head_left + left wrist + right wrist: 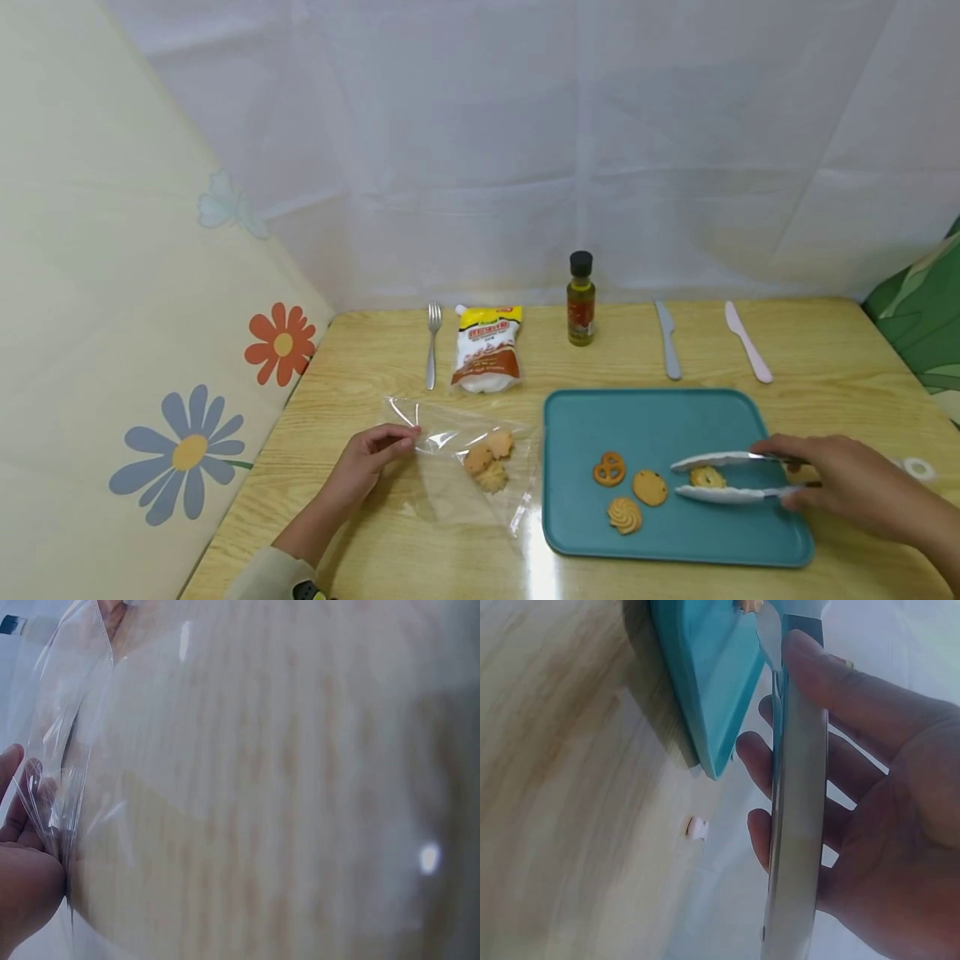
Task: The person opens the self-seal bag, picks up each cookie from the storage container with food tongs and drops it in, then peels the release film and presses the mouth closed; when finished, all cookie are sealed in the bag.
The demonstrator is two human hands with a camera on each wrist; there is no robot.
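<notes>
Covering part of the table, a tray sits beside a clear bag; the left hand pinches the bag's left edge. The right hand grips tongs, their tips flanking a cookie toward the tray's right edge.

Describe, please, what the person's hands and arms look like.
The left hand and right hand are ungloved. A pale beige sleeve, with a black-and-yellow marking by its edge, covers part of the left forearm; the visible right forearm is bare.
</notes>
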